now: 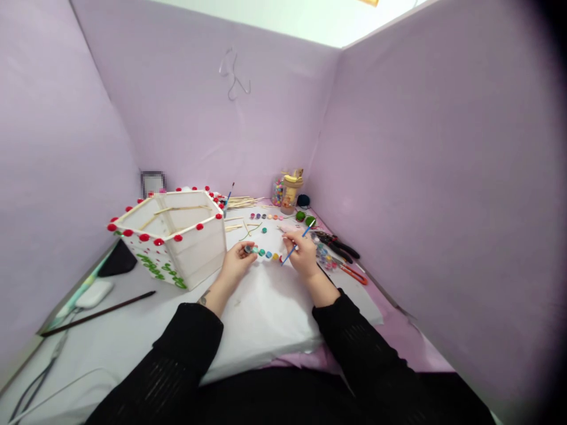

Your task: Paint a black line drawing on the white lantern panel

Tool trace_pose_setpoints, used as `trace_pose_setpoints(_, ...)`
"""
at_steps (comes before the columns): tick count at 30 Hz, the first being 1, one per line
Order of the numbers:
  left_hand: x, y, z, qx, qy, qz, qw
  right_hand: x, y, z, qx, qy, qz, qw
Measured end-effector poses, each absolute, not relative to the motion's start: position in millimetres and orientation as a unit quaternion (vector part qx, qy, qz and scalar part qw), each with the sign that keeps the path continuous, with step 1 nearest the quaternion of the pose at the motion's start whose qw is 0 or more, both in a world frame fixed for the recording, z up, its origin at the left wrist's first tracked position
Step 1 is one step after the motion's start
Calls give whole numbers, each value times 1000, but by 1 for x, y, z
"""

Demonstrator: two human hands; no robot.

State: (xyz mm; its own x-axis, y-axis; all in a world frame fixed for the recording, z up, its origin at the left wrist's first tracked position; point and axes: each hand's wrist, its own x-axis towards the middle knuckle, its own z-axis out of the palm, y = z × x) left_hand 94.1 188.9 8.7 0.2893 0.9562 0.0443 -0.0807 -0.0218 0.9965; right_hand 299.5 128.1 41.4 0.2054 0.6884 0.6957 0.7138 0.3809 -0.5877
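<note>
A strip of small paint pots (269, 255) in teal, blue, yellow and red runs across the white sheet. My left hand (237, 258) pinches its left end, at a dark pot with an opened lid. In my right hand (302, 252) is a blue paintbrush (290, 255), held slantwise; one end points up and right, the other down toward the sheet beside the red pot. A loose teal pot (264, 230) lies just beyond the strip. To the left stands a white paneled lantern frame (201, 251) edged with red pompoms and painted with green lettering.
Pliers (339, 245) and an orange cutter (354, 274) lie at the right. A second paint strip (266, 216), wooden sticks (243, 202) and a lidded jar (290, 195) are at the back. A dark rod (101, 313) crosses the left side. Lilac walls enclose the table.
</note>
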Motion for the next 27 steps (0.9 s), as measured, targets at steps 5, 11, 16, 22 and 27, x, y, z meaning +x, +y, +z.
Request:
trace_pose_setpoints(5,104,180,15,594,374,465,540,268,129,41,-514,-692,-24,507)
trace_pose_setpoints(11,110,176,15,568,366,494,547,252,133,37,-490,-723,-22,486)
trace_pose_setpoints(16,104,176,14,538,328,488,604,254,135,33,-488,-729,-24,479)
trace_pose_setpoints(22,99,173,17,507,274,475,665,258,138,29,-491,-727,-26,479)
trace_pose_setpoints(27,103,175,12,490,264,488,673,255,139,23,-493,-726,-18,478)
